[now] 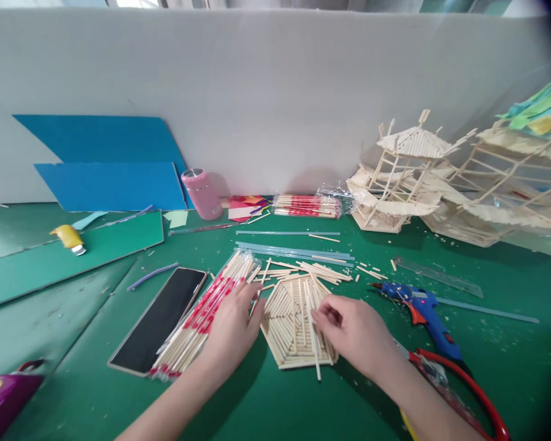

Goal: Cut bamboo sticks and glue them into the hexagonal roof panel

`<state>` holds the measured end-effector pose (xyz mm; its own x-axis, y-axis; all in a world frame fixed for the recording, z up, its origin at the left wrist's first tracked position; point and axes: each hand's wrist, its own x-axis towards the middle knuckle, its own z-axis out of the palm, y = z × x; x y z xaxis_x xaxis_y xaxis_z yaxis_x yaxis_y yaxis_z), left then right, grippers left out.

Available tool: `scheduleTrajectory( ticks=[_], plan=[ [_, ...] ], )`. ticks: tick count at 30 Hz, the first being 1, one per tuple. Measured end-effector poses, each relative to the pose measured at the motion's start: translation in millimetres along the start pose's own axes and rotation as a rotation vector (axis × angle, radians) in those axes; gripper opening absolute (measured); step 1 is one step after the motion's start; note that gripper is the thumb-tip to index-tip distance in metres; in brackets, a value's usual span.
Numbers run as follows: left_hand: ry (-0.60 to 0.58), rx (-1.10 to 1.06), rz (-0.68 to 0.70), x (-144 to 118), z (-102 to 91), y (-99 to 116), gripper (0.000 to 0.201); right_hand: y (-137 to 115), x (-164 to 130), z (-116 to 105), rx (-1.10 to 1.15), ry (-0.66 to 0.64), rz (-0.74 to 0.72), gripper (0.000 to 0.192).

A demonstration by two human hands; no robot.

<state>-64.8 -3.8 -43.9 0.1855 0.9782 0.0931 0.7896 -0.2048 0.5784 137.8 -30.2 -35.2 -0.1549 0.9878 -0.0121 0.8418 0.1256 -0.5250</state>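
Observation:
A flat many-sided panel of wooden sticks point(280, 343) lies on the green table, with several loose sticks across its top. My right hand point(356, 331) is over the panel's right side, its thumb and fingertips pinched at a pale wooden stick point(315, 346) lying there. To the left, my left hand point(232, 321) rests by the plastic-wrapped packs of chopsticks point(202, 318). A thin stick point(265, 275) stands slanted between its thumb and fingers. Behind the panel, cut stick pieces point(324, 271) lie in a loose pile.
A blue glue gun point(422, 306) and red-handled tool point(472, 373) lie right. A black phone point(160, 318) is left. Behind are glue sticks point(294, 251), a pink flask point(202, 195), another chopstick pack point(307, 206) and a stick pavilion model point(399, 184). A yellow utility knife point(68, 237) lies far left.

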Motion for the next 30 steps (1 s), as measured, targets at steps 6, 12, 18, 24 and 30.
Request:
scheduleTrajectory(
  ticks=[6,12,18,24,30],
  plan=[
    [-0.043,0.718,0.098,-2.3,-0.3,-5.5,0.032,15.9,-22.9,-17.5,0.097,0.018,0.031,0.022],
    [-0.050,0.752,0.096,7.7,7.5,-8.7,0.028,24.4,-45.4,-27.0,0.130,-0.019,0.106,0.027],
    [0.017,0.760,0.044,9.4,-0.8,-12.3,0.027,35.0,-58.1,-33.4,0.219,0.053,0.146,0.027],
    [0.010,0.258,0.001,-1.5,-11.4,5.4,0.021,53.2,-69.5,-28.7,0.647,0.283,0.362,0.034],
    [-0.285,-0.625,-0.101,-15.0,1.0,46.3,0.020,40.3,-60.7,-32.5,1.641,0.266,0.323,0.054]
  ],
)
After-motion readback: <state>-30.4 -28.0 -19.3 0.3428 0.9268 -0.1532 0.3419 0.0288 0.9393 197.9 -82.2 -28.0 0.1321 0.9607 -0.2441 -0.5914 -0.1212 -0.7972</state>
